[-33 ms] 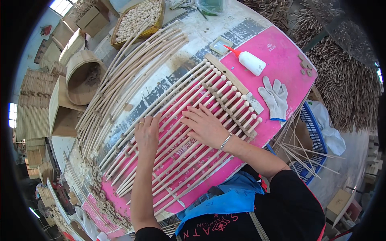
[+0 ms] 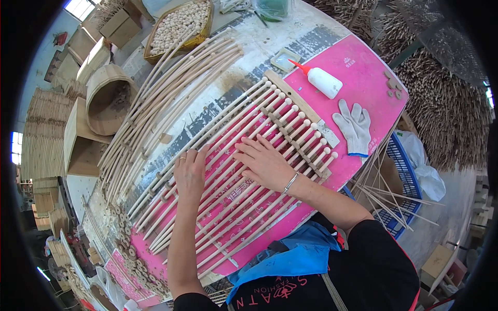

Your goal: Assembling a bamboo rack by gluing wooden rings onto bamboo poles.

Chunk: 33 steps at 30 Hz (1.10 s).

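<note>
A row of pale wooden rods (image 2: 249,205) lies side by side on a pink board, most with round ball ends toward the upper right. Small brown wooden rings are threaded on several of them. My left hand (image 2: 190,173), wearing a ring, is bent with its fingers closed over a rod at the far side of the row; its thumb and fingertips are partly hidden. My right hand (image 2: 265,163), with a bracelet at the wrist, lies palm down across the middle rods. Its fingers are outstretched and somewhat apart. A wooden strip (image 2: 294,96) borders the ball ends.
On the pink board (image 2: 381,78) are a white bottle (image 2: 324,82) with a red nozzle and a white glove (image 2: 354,128). More rods (image 2: 176,88) lie far left, below a basket of wooden balls (image 2: 179,28). Loose wooden rings (image 2: 136,264) lie near left; a blue basket (image 2: 407,171) is right.
</note>
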Tool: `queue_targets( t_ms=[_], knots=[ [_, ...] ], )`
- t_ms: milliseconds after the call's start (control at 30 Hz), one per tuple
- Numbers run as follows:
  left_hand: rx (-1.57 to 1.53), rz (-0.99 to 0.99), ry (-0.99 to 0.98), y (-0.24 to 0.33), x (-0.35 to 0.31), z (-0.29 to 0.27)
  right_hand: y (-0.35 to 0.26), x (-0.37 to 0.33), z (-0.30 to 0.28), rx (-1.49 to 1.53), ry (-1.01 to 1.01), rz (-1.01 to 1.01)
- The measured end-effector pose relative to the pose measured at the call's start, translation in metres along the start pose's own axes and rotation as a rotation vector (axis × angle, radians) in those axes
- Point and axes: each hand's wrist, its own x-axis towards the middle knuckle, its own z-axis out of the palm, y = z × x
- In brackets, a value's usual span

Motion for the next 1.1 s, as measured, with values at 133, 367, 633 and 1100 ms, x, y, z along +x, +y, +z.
queue_targets(
  t_ms=[133, 367, 633, 1100],
  knots=[
    [-0.019, -0.004, 0.060, 0.001, 0.001, -0.017, 0.005, -0.001, 0.005, 0.026, 0.041, -0.022],
    [-0.012, 0.010, 0.208, 0.048, -0.031, -0.087, -0.019, -0.005, -0.010, 1.529, 0.139, 0.298],
    [-0.020, -0.253, 0.131, 0.050, -0.109, -0.152, -0.010, -0.034, -0.031, 1.532, 0.394, 0.404],
    [-0.226, -0.387, 0.062, 0.051, -0.195, -0.165, -0.018, -0.078, -0.035, 1.572, 0.283, 0.459]
  ],
)
